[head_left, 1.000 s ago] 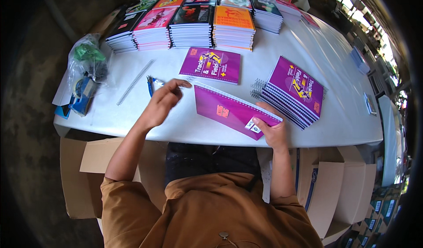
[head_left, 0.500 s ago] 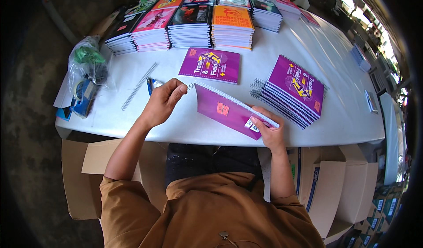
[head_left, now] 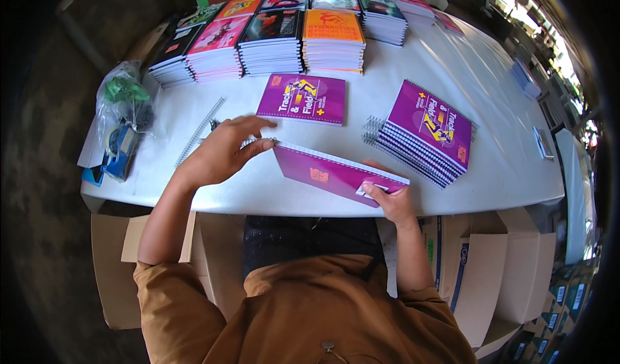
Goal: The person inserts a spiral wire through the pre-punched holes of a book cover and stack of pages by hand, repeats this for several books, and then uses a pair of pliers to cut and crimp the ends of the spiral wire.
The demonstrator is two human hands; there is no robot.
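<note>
Gripping the purple glossy-covered rectangular notebook (head_left: 323, 173) with the right hand (head_left: 394, 204), I have the thumb on its front cover, over a small white label, and the fingers mostly hidden behind. This notebook, my landmark, is tilted above the white-covered table (head_left: 239, 193), coil edge uppermost. At its left end, I have the left hand (head_left: 223, 145) half open, thumb and fingers apart beside the thin wire; can't tell whether they touch it. Just beyond the landmark lies a flat purple notebook with white-and-yellow cover print (head_left: 307, 102); right of it, a stack of purple notebooks with protruding wire ends (head_left: 426, 131). Left of it: loose silvery metal coil (head_left: 201, 131), then blue tape dispenser (head_left: 119, 151). Well beyond it, multicoloured notebook stacks (head_left: 271, 47) in rows.
</note>
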